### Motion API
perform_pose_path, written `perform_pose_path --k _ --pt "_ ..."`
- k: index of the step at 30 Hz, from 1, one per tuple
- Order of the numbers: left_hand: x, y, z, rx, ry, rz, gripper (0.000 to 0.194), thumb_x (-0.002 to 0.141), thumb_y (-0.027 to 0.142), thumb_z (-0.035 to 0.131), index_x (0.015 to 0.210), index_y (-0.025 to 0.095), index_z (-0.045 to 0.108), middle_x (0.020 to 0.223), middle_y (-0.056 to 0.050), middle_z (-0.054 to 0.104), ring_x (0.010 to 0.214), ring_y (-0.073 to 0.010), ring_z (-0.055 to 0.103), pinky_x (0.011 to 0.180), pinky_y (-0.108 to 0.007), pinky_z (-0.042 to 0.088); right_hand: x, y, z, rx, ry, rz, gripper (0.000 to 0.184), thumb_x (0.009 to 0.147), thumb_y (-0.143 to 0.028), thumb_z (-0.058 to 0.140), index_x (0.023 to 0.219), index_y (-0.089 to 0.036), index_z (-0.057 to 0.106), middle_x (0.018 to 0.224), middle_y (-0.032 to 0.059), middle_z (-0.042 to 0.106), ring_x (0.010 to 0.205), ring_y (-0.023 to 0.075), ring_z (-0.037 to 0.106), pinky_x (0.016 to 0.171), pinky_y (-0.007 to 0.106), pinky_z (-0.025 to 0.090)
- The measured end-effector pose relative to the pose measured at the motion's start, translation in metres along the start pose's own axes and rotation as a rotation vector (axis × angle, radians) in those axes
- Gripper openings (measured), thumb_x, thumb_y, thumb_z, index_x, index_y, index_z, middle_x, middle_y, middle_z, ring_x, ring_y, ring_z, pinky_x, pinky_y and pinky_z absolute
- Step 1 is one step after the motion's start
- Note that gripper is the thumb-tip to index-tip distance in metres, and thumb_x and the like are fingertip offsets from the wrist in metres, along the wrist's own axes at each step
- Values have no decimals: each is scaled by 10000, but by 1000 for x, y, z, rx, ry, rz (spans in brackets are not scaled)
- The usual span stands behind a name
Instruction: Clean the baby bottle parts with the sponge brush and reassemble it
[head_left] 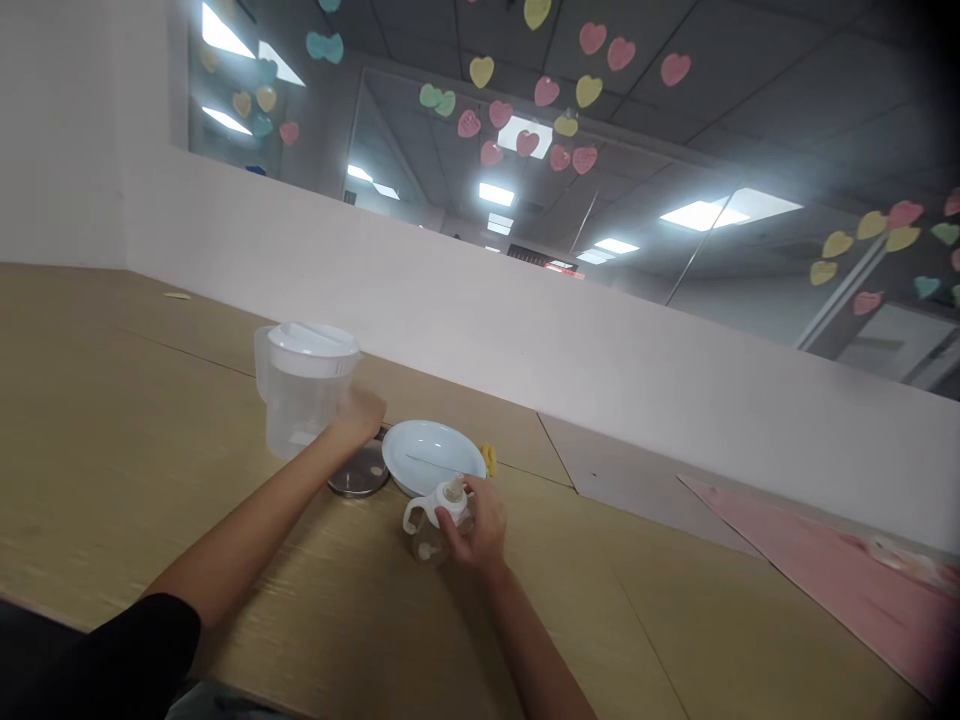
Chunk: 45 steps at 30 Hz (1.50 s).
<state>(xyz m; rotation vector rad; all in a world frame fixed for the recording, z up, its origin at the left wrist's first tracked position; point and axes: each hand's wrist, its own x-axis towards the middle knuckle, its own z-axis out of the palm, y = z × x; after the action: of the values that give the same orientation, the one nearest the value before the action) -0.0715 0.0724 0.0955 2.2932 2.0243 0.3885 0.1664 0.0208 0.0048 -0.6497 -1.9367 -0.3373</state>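
One clear bottle (426, 545) was located on the near side of the pale bowl (435, 450), clasped in the right grip (478, 525). The thumb (452, 534) lay across the bottle's front, with the fingers (486, 497) about its right side; its white handle (408, 514) projected leftward, free of the grip. Whether the bottle met the counter (315, 620) could not be determined. The left grip (364, 412), blurred, was left of the bowl, near the lidded pitcher (300, 405) and the dark round dish (360, 475); whether it grasped anything could not be told.
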Motion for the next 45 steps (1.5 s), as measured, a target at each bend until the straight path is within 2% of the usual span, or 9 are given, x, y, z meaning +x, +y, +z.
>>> perform_pose_path --k 2,4,6,9,12,21,29,35,45 --pt "-17 10 -22 58 51 -7 249 810 114 497 991 4 629 1021 -272 600 1031 -398 559 792 -461 440 0 -1 -2 35 -1 31 467 797 -360 545 1209 -168 434 1024 121 589 892 250 582 731 413 504" --pt "-37 21 -42 83 91 52 323 822 159 492 1124 107 593 1111 -199 585 1069 -352 546 828 -421 429 0 -2 -3 57 20 76 505 810 -376 516 1255 -163 407 1088 138 566 944 264 572 758 436 501" --pt "-57 34 -57 28 123 282 386 849 246 492 1233 218 524 1173 -106 564 1079 -282 538 861 -365 417 1 -3 -5 62 52 112 532 819 -390 499 1287 -168 381 1129 143 550 974 273 565 777 459 498" --pt "-77 50 -66 -110 51 532 423 896 299 438 1319 288 430 1245 -36 513 1109 -205 507 899 -281 387 2 -5 -7 66 69 129 579 828 -398 501 1334 -170 335 1183 150 535 1022 286 560 808 481 495" --pt "-81 59 -62 -156 -11 628 432 907 283 428 1338 298 402 1281 -21 478 1141 -189 478 902 -252 371 3 -5 -7 65 64 92 617 832 -388 514 1365 -158 305 1196 156 543 1064 304 557 853 485 484" --pt "-69 73 -39 -116 -205 663 530 831 191 523 1337 257 380 1357 -48 471 1222 -222 439 953 -294 356 -3 -7 0 67 32 151 593 831 -376 532 1351 -184 323 1182 134 567 1067 289 563 864 458 488" --pt "-62 73 -34 -166 -179 653 536 778 257 558 1298 215 433 1269 -69 559 1121 -231 523 873 -281 407 -7 -10 5 70 39 189 561 804 -344 563 1307 -185 371 1140 135 593 1035 276 587 846 456 494" --pt "-57 74 -33 -221 -217 619 420 720 239 594 1138 204 584 1111 -42 645 980 -204 590 772 -251 437 -8 -13 9 95 82 234 555 769 -342 600 1270 -202 404 1100 113 608 980 267 608 816 460 514" --pt "-50 72 -31 -287 -233 614 432 697 272 640 1124 209 609 1004 -29 669 889 -166 606 733 -221 442 -6 -14 10 86 113 228 567 756 -323 614 1271 -218 400 1078 103 615 958 262 615 795 440 519"
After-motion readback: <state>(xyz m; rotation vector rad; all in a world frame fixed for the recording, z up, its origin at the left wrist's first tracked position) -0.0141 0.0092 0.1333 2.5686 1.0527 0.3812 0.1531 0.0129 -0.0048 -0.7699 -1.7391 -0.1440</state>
